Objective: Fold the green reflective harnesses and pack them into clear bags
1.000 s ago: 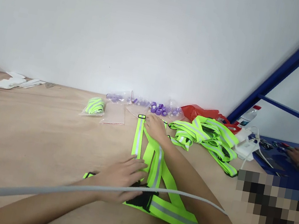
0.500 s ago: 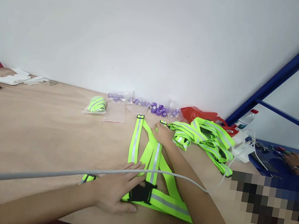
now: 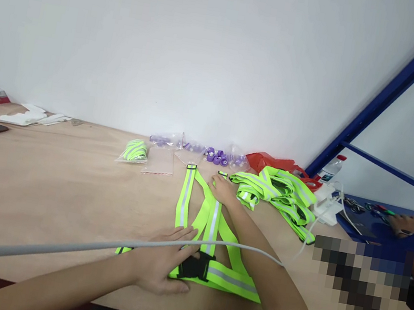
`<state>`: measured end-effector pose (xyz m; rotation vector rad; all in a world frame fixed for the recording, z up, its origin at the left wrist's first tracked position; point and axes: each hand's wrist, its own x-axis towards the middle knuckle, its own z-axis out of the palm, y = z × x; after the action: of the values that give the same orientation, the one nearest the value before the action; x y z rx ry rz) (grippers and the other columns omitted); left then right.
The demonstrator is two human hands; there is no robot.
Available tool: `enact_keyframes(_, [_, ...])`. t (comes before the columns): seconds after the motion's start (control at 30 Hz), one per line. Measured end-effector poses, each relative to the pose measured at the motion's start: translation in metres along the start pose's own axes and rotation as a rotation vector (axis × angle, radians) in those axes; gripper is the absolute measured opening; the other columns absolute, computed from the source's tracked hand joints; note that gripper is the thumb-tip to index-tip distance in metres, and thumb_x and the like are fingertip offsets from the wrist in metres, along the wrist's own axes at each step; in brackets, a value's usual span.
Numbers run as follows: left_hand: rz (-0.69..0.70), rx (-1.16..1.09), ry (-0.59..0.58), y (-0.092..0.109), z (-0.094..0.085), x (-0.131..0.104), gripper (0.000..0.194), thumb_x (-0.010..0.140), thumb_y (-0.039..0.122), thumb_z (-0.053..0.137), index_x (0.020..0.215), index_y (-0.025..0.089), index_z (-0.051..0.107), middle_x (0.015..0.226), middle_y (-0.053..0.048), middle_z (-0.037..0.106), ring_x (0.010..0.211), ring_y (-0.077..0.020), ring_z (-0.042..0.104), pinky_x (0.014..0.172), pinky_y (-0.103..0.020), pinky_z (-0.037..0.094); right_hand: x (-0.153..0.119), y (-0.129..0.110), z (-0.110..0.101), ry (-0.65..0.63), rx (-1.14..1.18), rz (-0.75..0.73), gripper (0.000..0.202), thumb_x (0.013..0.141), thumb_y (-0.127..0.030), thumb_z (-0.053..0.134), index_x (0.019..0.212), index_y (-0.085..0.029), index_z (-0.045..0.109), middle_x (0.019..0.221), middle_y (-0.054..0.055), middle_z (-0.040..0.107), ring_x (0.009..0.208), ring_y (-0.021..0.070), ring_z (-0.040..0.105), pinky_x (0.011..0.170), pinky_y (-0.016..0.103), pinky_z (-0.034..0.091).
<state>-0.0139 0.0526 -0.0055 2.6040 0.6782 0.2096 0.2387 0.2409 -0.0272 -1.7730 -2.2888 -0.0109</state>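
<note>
A fluorescent yellow-green reflective vest (image 3: 213, 220) made of straps with silver stripes lies spread on the table. My left hand (image 3: 161, 264) rests flat across its lower left part, fingers stretched and apart, beside a black buckle (image 3: 194, 267). Farther up, my right hand (image 3: 222, 190) is at the top of the right shoulder strap, its fingers bent and closed on the strap just below a small black slider (image 3: 222, 173). The other shoulder strap ends in a similar slider (image 3: 191, 166). My right forearm covers part of the vest's right side.
More reflective straps (image 3: 284, 190) lie heaped at right, before a red bag (image 3: 269, 163). Behind are a bagged vest (image 3: 135, 151), a flat clear bag (image 3: 160, 161) and purple rolls (image 3: 215, 156). A grey cable (image 3: 94, 247) crosses in front. Another person's hand (image 3: 411, 224) is far right.
The view has shifted slightly, so most things appear a little lower and the right side farther left. Both hands keep their places on the vest.
</note>
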Motion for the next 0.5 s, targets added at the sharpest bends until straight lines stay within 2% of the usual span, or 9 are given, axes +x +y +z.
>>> enact_keyframes(0.2, [0.016,0.051,0.025,-0.001,0.001,0.001,0.087,0.090,0.062,0.060,0.159,0.018,0.030,0.165,-0.022,0.022,0.151,-0.0401,0.026,0.123,-0.056,0.027,-0.006,-0.002,-0.003,0.005,0.065,-0.032,0.033,0.098,-0.036,0.063,0.126,-0.018,0.062,0.129,0.009,0.063,0.109,0.0236,0.065,0.093,0.046,0.056])
enact_keyframes(0.3, [0.011,0.044,0.025,-0.002,0.000,-0.001,0.083,0.092,0.059,0.059,0.159,0.019,0.030,0.166,-0.020,0.021,0.151,-0.0394,0.025,0.123,-0.056,0.026,-0.016,-0.005,-0.011,0.044,0.120,-0.057,0.029,0.100,-0.033,0.060,0.124,-0.018,0.063,0.129,0.011,0.064,0.115,0.0250,0.063,0.099,0.047,0.052])
enact_keyframes(0.4, [0.009,0.049,0.003,-0.004,-0.001,-0.002,0.083,0.093,0.058,0.059,0.159,0.017,0.029,0.165,-0.021,0.023,0.152,-0.0383,0.023,0.124,-0.056,0.025,-0.039,-0.010,-0.026,0.099,0.179,-0.093,0.029,0.102,-0.029,0.049,0.126,-0.019,0.063,0.132,0.013,0.065,0.126,0.0258,0.058,0.109,0.044,0.046])
enact_keyframes(0.5, [0.011,0.059,-0.017,-0.005,-0.003,-0.001,0.082,0.093,0.057,0.059,0.159,0.018,0.030,0.165,-0.020,0.024,0.152,-0.0382,0.022,0.123,-0.057,0.025,-0.084,-0.022,-0.041,0.126,0.217,-0.121,0.038,0.102,-0.033,0.045,0.134,-0.019,0.059,0.142,0.013,0.060,0.134,0.0269,0.053,0.114,0.045,0.042])
